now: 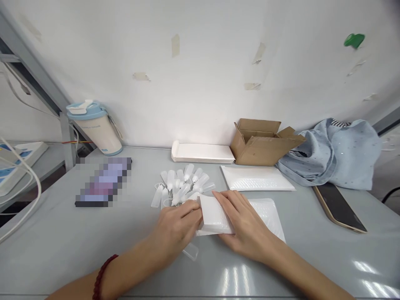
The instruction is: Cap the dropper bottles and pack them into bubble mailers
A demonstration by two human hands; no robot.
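A small white box is between my hands above the grey table. My right hand grips it from the right, fingers across the top and thumb at the near side. At the box's left end, the curled fingers of my left hand are closed on its edge; what lies inside them is hidden. Beneath and beyond my right hand lies a white bubble mailer. A pile of small translucent plastic bottles lies just beyond my left hand. One more clear bottle pokes out below that hand.
Along the wall stand a tumbler, a stack of flat white cartons and an open cardboard box. Another bubble mailer lies before it. A pixelated phone is left; a blue bag and phone are right.
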